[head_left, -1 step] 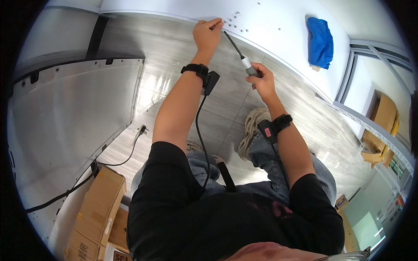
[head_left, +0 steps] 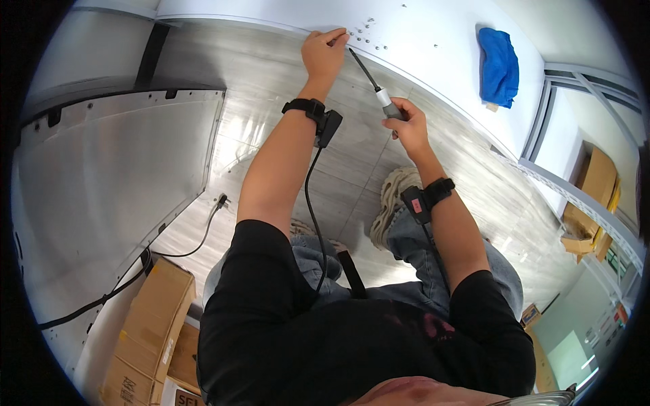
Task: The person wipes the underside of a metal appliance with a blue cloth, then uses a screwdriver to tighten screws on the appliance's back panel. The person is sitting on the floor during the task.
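Note:
My right hand (head_left: 409,127) is wrapped round the grey and white handle of a screwdriver (head_left: 383,97). Its dark shaft slants up and left, the tip close to the fingers of my left hand (head_left: 323,55). Those fingers are pinched together at the near edge of the white table (head_left: 420,57); whatever sits between them is too small to make out. Just right of the left fingertips, several small screws (head_left: 367,40) lie scattered on the tabletop.
A blue cloth (head_left: 498,66) lies at the table's right end. To the left stands a large metal panel (head_left: 115,162), with cardboard boxes (head_left: 145,318) below it. A cable with a plug (head_left: 222,201) trails over the floor. Metal shelving (head_left: 582,189) stands at right.

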Action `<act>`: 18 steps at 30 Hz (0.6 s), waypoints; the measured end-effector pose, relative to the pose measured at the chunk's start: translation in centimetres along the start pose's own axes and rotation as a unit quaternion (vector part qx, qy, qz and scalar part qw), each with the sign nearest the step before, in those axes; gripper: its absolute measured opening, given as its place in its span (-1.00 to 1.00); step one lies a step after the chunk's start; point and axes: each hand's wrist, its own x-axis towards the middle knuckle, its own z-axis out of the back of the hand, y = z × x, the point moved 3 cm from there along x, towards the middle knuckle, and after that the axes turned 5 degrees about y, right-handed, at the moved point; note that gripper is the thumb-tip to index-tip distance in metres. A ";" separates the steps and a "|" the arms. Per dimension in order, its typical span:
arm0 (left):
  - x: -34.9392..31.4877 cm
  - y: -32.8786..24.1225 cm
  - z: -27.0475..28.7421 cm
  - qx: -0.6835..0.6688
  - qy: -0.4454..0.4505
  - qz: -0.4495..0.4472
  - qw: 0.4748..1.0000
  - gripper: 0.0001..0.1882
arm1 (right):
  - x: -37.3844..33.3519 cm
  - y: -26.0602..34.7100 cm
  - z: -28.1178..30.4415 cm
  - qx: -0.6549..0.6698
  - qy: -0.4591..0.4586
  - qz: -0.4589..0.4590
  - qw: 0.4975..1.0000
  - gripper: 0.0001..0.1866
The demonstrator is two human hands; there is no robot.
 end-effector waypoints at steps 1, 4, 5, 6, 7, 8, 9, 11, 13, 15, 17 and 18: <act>-0.1 -0.1 0.0 0.000 0.000 -0.003 1.000 -0.79 | 0.0 -0.1 0.0 0.002 0.000 0.001 1.000 -0.50; -0.1 1.3 0.4 -0.002 -0.003 -0.034 0.999 -0.79 | 0.5 0.3 -0.9 0.012 0.017 0.020 1.000 -0.51; -0.4 1.5 0.7 -0.049 -0.003 -0.023 0.999 -0.77 | 0.7 0.4 -1.3 0.011 0.017 0.023 1.000 -0.52; -0.7 1.8 1.3 -0.055 0.005 0.000 0.998 -0.77 | 0.9 0.6 -1.9 0.012 0.021 0.025 0.999 -0.52; -1.1 2.1 2.0 -0.063 0.012 0.023 0.998 -0.78 | 1.0 0.8 -2.7 0.012 0.026 0.028 0.999 -0.52; -1.4 2.5 3.1 -0.069 0.019 0.047 0.996 -0.78 | 1.1 1.1 -3.7 0.007 0.043 0.027 0.999 -0.53; -1.6 2.7 4.3 -0.138 0.030 0.109 0.984 -0.78 | 1.2 1.7 -4.5 0.001 0.058 0.028 0.998 -0.53; -2.3 3.1 7.0 -0.279 0.046 0.223 0.933 -0.77 | 1.5 2.5 -7.0 -0.009 0.092 0.033 0.995 -0.54; -3.0 3.9 10.5 -0.337 0.056 0.264 0.902 -0.72 | 1.3 3.3 -10.4 -0.018 0.145 0.030 0.989 -0.54; -4.6 4.4 14.6 -0.357 0.055 0.290 0.886 -0.66 | 0.7 3.6 -14.0 -0.025 0.199 0.020 0.979 -0.54; -7.0 4.8 19.3 -0.359 -0.016 0.314 0.879 -0.67 | -0.2 3.0 -17.7 -0.025 0.258 0.004 0.966 -0.55; -8.4 5.0 21.4 -0.358 -0.054 0.326 0.873 -0.67 | -0.8 2.5 -19.4 -0.034 0.298 -0.011 0.954 -0.56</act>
